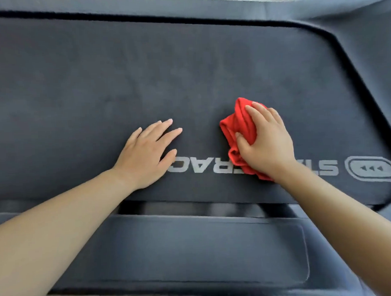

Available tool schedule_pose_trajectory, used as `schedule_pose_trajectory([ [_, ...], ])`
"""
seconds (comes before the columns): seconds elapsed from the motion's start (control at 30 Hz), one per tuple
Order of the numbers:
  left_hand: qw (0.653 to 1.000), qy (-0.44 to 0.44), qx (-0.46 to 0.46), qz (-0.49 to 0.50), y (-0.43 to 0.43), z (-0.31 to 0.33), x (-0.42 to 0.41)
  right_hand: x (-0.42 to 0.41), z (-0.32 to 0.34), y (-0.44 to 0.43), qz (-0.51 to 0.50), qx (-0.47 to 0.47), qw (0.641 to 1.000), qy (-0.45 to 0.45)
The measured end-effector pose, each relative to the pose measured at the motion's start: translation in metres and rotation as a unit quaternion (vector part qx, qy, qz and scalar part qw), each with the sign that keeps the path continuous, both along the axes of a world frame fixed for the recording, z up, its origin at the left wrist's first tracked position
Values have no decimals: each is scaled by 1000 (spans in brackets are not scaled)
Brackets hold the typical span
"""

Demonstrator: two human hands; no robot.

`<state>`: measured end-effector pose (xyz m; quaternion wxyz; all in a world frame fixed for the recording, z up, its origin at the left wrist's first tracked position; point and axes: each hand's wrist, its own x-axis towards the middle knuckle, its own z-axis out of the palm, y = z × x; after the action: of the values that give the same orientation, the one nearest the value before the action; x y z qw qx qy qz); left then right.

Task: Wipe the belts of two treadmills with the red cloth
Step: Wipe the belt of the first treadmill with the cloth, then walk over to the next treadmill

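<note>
Belt: the treadmill belt (143, 72) was a matte charcoal grey, plain, with faint lighter cloudy smudges across it.
Cloth: the red cloth (238, 128) was a bright solid red without print, deeper red in its folds.
Lettering: the lettering (204, 168) printed on the belt was flat light grey.
Emblem: the oval emblem (371, 168) showed a double outline in the same light grey, with three small grey triangles in a row inside.
Gap: the gap (141, 19) round the belt read as a black line.
Near panel: the side panel (193, 247) was slate grey with a bluish sheen and a thin paler edge line.
Far rail: the far rail (207, 4) was dark blue-grey.
</note>
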<state>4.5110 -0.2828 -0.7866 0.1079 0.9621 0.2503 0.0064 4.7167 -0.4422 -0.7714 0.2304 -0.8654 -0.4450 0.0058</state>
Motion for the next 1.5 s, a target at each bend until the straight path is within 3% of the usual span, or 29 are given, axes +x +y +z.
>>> schedule_pose_trajectory([
  [0.37,981,33,4,192,78,17,-229,-183,16,167,240,-64,969,-2],
  [0.63,984,72,44,157,156,52,-360,-316,52,239,307,-58,949,-28],
  [0.87,971,-39,-41,232,168,61,-514,-473,72,298,321,-60,945,22],
  [1.17,882,-60,-118,451,122,109,-747,-712,128,353,450,-96,883,91],
  [1.37,827,-88,-102,545,136,136,-806,-800,169,414,588,-83,804,24],
  [1.5,801,-94,-108,581,157,156,-822,-856,178,450,636,-79,766,40],
])
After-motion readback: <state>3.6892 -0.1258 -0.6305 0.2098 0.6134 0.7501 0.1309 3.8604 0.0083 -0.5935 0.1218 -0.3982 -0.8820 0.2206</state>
